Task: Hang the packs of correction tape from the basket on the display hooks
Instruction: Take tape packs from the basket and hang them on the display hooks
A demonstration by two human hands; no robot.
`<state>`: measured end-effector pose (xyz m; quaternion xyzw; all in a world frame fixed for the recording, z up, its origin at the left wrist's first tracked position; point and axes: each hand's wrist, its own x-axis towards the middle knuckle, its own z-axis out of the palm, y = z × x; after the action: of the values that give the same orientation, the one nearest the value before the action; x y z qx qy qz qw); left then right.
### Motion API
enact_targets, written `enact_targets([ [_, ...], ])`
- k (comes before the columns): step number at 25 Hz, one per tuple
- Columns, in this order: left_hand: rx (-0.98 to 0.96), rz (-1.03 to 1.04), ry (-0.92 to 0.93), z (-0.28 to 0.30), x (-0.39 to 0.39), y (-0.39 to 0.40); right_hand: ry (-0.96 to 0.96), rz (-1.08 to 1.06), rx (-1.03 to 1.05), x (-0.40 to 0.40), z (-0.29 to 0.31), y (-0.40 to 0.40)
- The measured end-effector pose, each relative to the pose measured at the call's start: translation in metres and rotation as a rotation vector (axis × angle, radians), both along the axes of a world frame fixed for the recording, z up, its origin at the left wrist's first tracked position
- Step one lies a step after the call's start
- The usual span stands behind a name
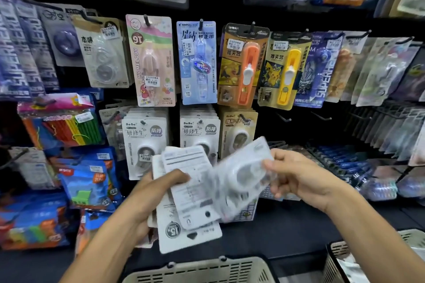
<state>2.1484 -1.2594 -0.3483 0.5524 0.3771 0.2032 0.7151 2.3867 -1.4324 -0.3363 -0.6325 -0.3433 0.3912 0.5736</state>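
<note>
Hands (161, 193) around flat glossy packs (195, 195)

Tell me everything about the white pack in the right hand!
The single pack is a white card with a clear plastic bubble over a round correction tape. It is motion-blurred, so no print can be read. It tilts, upper end toward the upper right. The right hand pinches its right edge, and its left side overlaps the stack of packs gripped by the left hand.

Both hands (296, 174) grip blurred packs (190, 190).
</note>
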Motion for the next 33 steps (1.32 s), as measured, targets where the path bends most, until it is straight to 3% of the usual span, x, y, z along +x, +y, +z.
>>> enact_targets([
  [3,0.029,-0.011,-0.123,0.012,-0.005,-0.001,0.341,-0.277,0.214,-0.003,-0.009,0.009],
  [6,0.073,-0.044,-0.246,0.012,-0.004,-0.001,0.39,-0.39,0.286,-0.02,-0.017,0.024],
  [9,0.069,-0.077,-0.215,0.015,0.001,-0.005,0.446,-0.505,0.39,-0.04,-0.03,0.031],
  [12,-0.047,-0.039,-0.248,0.009,0.005,0.001,0.477,-0.608,0.474,-0.047,-0.033,0.032],
  [14,-0.151,0.066,-0.243,0.011,0.01,-0.001,0.467,-0.627,0.433,-0.046,-0.03,0.035],
  [19,-0.172,0.112,-0.324,-0.003,0.002,0.006,0.471,-0.568,0.191,-0.047,-0.031,0.042],
  [25,-0.182,0.085,-0.346,-0.008,0.008,0.003,0.47,-0.543,0.426,-0.027,-0.021,0.01],
  [33,-0.159,0.025,-0.371,-0.014,0.02,-0.004,0.384,-0.812,0.244,0.0,-0.019,-0.011],
])
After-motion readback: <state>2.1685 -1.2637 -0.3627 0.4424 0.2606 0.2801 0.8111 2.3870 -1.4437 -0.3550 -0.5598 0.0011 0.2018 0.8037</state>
